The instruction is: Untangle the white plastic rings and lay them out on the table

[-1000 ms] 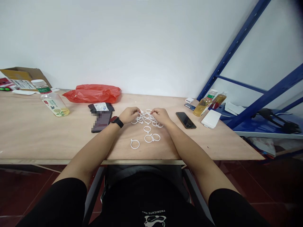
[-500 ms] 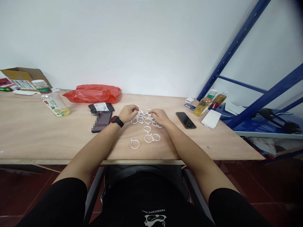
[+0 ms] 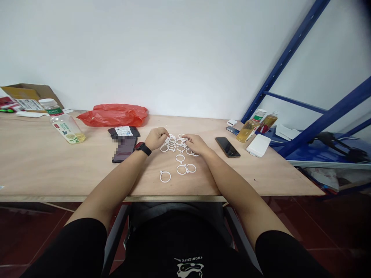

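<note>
A cluster of white rings [image 3: 172,145], each with a small tab, lies overlapping on the wooden table between my hands. My left hand [image 3: 157,138], wearing a black watch on its wrist, is closed at the cluster's left, thumb and fingertips pinched at a ring. From the right, my right hand [image 3: 196,143] pinches a ring at the cluster's far side, its palm partly covering other rings. Nearer me lie a single ring [image 3: 180,158], a touching pair of rings [image 3: 186,169] and another loose ring [image 3: 165,177]. The fingertips' exact grip is small and partly hidden.
Left of my hands are a phone [image 3: 125,152], a black packet [image 3: 124,131], a red plastic bag [image 3: 116,115] and a tilted-looking bottle [image 3: 66,124]. To the right lie another phone [image 3: 227,147], a white case [image 3: 258,145] and a drink bottle [image 3: 249,127] by a blue rack [image 3: 285,61].
My left hand has shifted very slightly up and to the left. My right hand and the loose rings stay practically where they were.
</note>
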Demonstrator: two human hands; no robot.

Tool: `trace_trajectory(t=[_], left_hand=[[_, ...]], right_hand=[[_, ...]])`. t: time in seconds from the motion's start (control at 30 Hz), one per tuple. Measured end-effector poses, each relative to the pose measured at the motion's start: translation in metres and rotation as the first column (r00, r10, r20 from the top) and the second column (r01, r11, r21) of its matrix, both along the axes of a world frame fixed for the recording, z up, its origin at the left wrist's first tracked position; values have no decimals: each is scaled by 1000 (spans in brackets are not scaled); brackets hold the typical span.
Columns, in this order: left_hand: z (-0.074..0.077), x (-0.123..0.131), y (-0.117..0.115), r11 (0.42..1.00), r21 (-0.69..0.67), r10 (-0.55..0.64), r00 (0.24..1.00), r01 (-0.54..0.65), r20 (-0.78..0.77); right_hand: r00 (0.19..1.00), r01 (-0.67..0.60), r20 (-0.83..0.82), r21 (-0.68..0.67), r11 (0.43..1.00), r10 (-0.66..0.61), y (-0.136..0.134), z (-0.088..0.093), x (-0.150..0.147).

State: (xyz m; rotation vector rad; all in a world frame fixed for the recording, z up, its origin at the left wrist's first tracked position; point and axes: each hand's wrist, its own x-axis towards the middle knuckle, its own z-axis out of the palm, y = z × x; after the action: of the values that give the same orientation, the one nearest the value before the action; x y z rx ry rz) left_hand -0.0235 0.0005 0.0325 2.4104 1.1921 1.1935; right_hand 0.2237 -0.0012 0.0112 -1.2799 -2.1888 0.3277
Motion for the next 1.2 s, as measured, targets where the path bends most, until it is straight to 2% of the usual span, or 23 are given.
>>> trace_trajectory(t=[0.17,0.2,0.27,0.33,0.4,0.43,0.5,0.57,0.67,0.77,0.87,0.93,1.07,1.2], left_hand=[[-8,-1,5,998,-22,61,998,-61,13],[-10,-2,6,997,-34,72,997,-71,5],[-14,-3,7,994,-62,88,996,-90,-23],[-17,-4,9,992,-79,97,994,-101,-45],[-19,-5,10,992,-81,93,995,-96,-43],[-19,-5,11,993,-79,84,996,-86,-34],[-20,-4,10,996,-73,47,999,-48,-17],[-17,-2,8,998,-58,3,1000,-3,-10],[-10,2,1,998,-32,-56,998,55,-21],[-2,8,-10,983,-108,-153,987,147,-49],[2,18,-21,915,-260,-345,932,308,-110],[1,27,-29,868,-344,-425,894,357,-143],[-4,46,-40,786,-449,-547,817,425,-183],[-10,53,-43,734,-500,-604,779,460,-170]], right_hand=[[999,-36,30,85,996,34,-8,14,1],[998,-67,17,73,995,66,-12,19,0],[981,-192,-7,-59,980,192,-20,27,-3],[950,-310,-44,-278,909,310,-28,31,-7],[911,-390,-67,-466,794,408,-34,30,-11],[895,-410,-71,-520,750,440,-35,28,-13],[882,-422,-69,-556,716,466,-36,23,-16],[887,-418,-66,-534,735,457,-35,19,-18],[911,-380,-40,-473,795,412,-33,17,-18],[931,-325,31,-388,862,364,-31,18,-17],[937,-293,92,-310,904,336,-30,17,-14],[941,-281,106,-277,919,320,-28,16,-13],[957,-242,91,-264,934,274,-23,14,-11],[972,-206,62,-241,948,227,-21,13,-12]])
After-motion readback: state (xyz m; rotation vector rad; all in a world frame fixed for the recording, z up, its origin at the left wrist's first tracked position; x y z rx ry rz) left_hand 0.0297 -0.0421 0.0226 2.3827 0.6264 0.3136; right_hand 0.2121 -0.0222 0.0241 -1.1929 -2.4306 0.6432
